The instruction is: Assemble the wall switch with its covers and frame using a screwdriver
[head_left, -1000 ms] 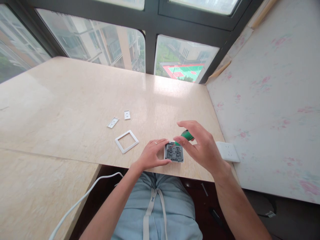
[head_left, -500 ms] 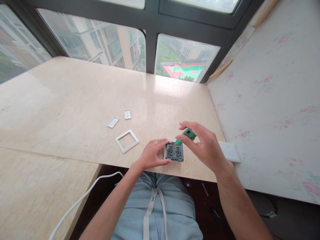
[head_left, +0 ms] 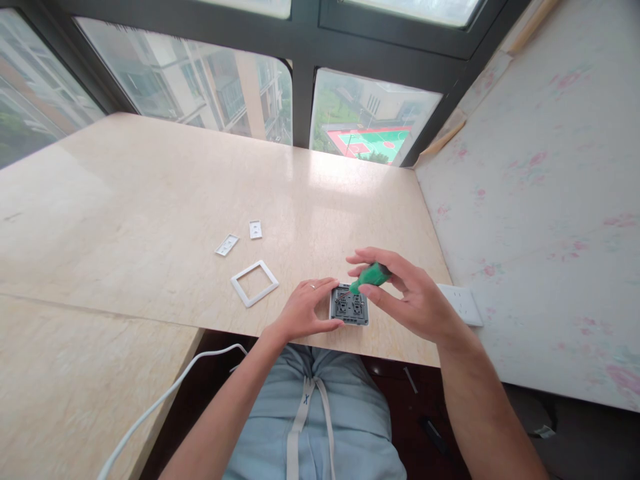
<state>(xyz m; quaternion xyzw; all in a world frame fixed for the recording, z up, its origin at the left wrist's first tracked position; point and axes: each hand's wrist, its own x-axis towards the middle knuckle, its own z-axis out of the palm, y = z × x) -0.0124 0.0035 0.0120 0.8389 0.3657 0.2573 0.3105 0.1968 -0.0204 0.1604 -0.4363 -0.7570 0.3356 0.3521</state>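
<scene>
A square wall switch [head_left: 351, 312] with its dark grey inner face up lies near the front edge of the counter. My left hand [head_left: 309, 308] grips its left side, thumb at the lower edge and fingers at the upper. In my right hand [head_left: 400, 283] is a screwdriver [head_left: 373, 276] with a green and black handle; its thin shaft slants down left to the upper left part of the switch. Whether the tip sits in a screw is too small to tell. A white square frame [head_left: 255, 283] rests left of my left hand.
Two small white switch covers, a tilted one [head_left: 227, 245] and an upright one [head_left: 255, 229], lie beyond the frame. A white socket panel [head_left: 459, 305] stands at the right wall. A white cable [head_left: 170, 390] hangs across the counter's left corner. Windows close off the back.
My right hand has shifted its fingers around the screwdriver handle, and the handle now leans lower to the right. My left hand and the switch stay almost where they were.
</scene>
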